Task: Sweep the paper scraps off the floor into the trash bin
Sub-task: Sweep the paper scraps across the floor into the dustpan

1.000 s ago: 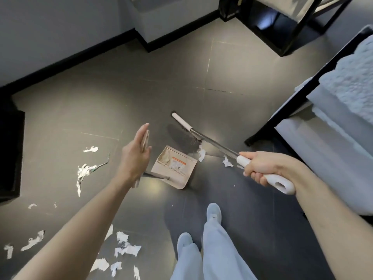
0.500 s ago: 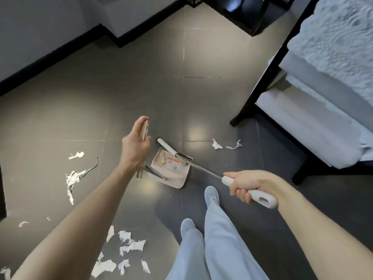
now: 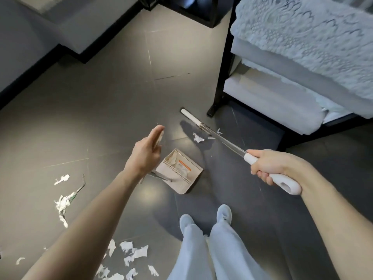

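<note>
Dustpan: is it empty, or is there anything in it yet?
Not empty. The dustpan holds one pale crumpled scrap in its far corner, beside the orange label; the rest of its tray looks bare.

Item count by kind
I count one broom (image 3: 190,117), one dustpan (image 3: 181,174), my left hand (image 3: 145,152), my right hand (image 3: 268,166), two shoes (image 3: 224,213), over ten paper scraps (image 3: 137,254).

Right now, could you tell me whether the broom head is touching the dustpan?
Apart. The head view shows bare floor and a paper scrap lying between the broom head and the dustpan.
</note>
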`<state>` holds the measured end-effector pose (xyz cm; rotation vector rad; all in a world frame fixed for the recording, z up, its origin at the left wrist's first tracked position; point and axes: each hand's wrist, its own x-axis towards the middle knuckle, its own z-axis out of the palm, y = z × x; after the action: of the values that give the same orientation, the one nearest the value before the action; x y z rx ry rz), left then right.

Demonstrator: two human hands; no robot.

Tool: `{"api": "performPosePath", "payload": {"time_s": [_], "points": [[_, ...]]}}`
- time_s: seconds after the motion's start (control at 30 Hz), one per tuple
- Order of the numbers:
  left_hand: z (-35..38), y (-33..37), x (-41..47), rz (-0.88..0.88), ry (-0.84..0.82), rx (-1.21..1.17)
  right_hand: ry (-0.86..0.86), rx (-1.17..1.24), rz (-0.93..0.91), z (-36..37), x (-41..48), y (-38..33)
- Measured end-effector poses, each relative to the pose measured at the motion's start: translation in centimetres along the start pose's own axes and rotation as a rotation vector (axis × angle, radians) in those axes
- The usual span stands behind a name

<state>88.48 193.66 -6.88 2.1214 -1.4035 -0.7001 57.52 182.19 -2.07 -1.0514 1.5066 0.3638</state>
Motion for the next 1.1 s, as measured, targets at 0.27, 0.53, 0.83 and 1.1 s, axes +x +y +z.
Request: {"api": "performPosePath", "payload": {"time_s": [0.27, 0.53, 0.83, 1.1], "points": [[4.3, 2.3, 1.3, -0.060, 0.155, -0.071, 0.035, -0.241, 0.024, -2.0, 4.2, 2.0], [5.9, 4.8, 3.7, -0.037, 0.184, -0.119, -0.192, -0.036, 0.175, 0.1, 1.2, 5.0], [5.5, 3.8, 0.2, -0.094, 0.161, -0.118, -0.211, 0.027, 0.122, -1.5, -3.7, 4.7], [7.1, 4.5, -7.9, -0.274, 0.307, -0.156, -0.196, -0.154, 0.010, -4.3, -1.7, 1.8]]}}
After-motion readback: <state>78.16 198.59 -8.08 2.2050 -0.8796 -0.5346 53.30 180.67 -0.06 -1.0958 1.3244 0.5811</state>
